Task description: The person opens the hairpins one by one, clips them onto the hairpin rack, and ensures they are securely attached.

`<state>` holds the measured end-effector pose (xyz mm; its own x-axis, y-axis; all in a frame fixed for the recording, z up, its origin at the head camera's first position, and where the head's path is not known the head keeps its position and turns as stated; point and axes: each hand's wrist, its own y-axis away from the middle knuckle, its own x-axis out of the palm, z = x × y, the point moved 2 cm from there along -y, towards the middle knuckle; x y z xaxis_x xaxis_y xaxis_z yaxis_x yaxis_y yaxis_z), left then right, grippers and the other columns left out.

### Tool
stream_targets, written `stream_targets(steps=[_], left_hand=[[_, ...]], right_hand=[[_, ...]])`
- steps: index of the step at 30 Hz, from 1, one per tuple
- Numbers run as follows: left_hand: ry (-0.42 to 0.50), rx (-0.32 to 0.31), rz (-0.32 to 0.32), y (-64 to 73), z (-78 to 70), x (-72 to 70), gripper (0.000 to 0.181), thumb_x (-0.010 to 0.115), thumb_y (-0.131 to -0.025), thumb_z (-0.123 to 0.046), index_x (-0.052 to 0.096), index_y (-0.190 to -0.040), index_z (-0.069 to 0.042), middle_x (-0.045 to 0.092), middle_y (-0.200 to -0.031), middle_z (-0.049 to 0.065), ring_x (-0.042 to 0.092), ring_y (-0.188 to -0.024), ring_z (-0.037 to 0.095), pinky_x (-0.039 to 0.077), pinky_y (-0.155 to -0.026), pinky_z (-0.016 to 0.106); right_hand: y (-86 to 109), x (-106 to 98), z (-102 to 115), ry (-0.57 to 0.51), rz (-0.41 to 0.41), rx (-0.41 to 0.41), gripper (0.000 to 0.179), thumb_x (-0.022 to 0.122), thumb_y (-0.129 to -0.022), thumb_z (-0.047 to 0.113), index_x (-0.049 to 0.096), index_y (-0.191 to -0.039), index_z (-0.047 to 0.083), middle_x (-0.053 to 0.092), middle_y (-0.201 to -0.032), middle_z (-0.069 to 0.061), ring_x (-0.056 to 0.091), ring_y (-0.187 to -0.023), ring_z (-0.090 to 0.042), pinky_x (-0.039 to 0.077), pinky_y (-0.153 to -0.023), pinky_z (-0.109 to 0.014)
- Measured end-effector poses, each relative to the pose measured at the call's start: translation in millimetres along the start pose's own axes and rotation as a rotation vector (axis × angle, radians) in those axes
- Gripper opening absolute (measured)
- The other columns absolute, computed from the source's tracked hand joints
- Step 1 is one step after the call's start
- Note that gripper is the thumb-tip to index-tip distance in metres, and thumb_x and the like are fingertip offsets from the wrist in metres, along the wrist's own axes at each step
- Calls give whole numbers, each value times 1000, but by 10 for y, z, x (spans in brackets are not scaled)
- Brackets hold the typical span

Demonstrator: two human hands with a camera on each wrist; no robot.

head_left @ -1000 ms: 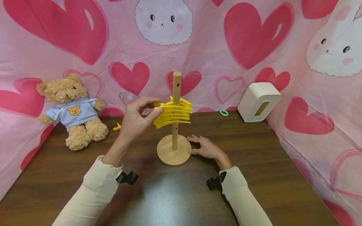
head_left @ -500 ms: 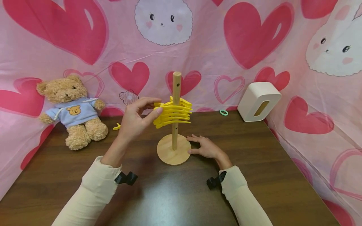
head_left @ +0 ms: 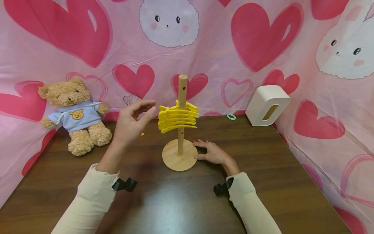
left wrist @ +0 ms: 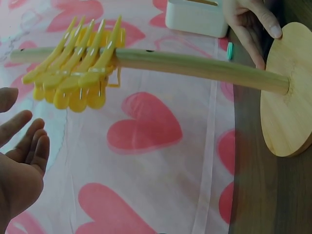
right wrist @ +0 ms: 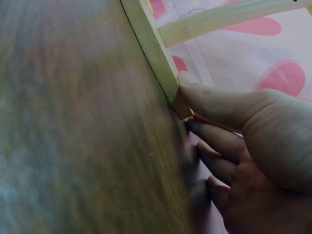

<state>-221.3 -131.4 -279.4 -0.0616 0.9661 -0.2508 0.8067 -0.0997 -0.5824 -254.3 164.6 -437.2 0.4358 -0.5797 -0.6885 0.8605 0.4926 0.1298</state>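
Observation:
Several yellow plastic clips [head_left: 177, 118], like clothespins, are clamped one above another on the post of a wooden stand [head_left: 180, 144]. Their rounded handles point left in the head view and toward my left hand in the left wrist view [left wrist: 73, 80]. My left hand [head_left: 128, 123] hovers just left of them, fingers loosely bent, touching nothing. My right hand [head_left: 214, 152] rests at the right rim of the stand's round base, its fingers fairly straight. In the right wrist view, the thumb [right wrist: 214, 100] touches the base's edge and the other fingertips lie beside it.
A teddy bear [head_left: 76, 113] in a blue top sits at the back left. Back right are a white box [head_left: 267, 105] with a slot and a green ring [head_left: 231, 116]. A yellow bit [head_left: 142, 134] shows behind my left hand. Heart-printed cloth hangs behind the dark table [head_left: 248, 139].
My left hand has let go of the topmost clip handles and moved left, away from the post. The clips stay on the post. My right hand and the stand have not moved.

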Motion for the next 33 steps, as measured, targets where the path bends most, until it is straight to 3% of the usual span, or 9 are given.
stream_targets(steps=[10, 16, 21, 27, 33], left_hand=[[-55, -62, -71, 53, 112, -214, 29, 68, -97, -13, 70, -123, 1, 69, -116, 13, 63, -102, 12, 52, -87, 18], [-55, -76, -114, 70, 206, -331, 29, 69, -97, -12, 71, -122, 2, 72, -113, 6, 65, -101, 10, 52, -85, 17], [-72, -113, -148, 100, 330, -428, 30, 70, -96, -13, 71, -123, 1, 71, -111, -7, 65, -99, 6, 50, -83, 15], [-127, -178, -170, 142, 509, -514, 32, 69, -98, -17, 70, -122, 3, 71, -117, 7, 63, -100, 2, 48, -88, 14], [-188, -268, -183, 195, 779, -585, 36, 70, -98, -22, 70, -125, 1, 67, -111, -6, 61, -97, -1, 46, -88, 12]], right_hand=[[4, 2, -2, -3, -1, -2, 62, 74, -94, 28, 51, -150, 12, 34, -160, -18, 16, -147, -53, 5, -118, -65], [11, -1, 3, -3, 2, -14, 63, 74, -94, 27, 51, -150, 11, 33, -160, -19, 16, -147, -53, 6, -117, -66], [16, 0, 14, 2, 5, -15, 63, 74, -95, 27, 50, -150, 11, 33, -160, -19, 16, -147, -53, 6, -118, -65], [17, -1, 17, 5, 3, -10, 62, 74, -95, 28, 51, -150, 12, 33, -160, -19, 16, -147, -53, 6, -118, -65], [19, -6, 20, -8, 3, -11, 63, 74, -94, 28, 50, -150, 11, 33, -160, -20, 15, -147, -53, 6, -118, -65]])
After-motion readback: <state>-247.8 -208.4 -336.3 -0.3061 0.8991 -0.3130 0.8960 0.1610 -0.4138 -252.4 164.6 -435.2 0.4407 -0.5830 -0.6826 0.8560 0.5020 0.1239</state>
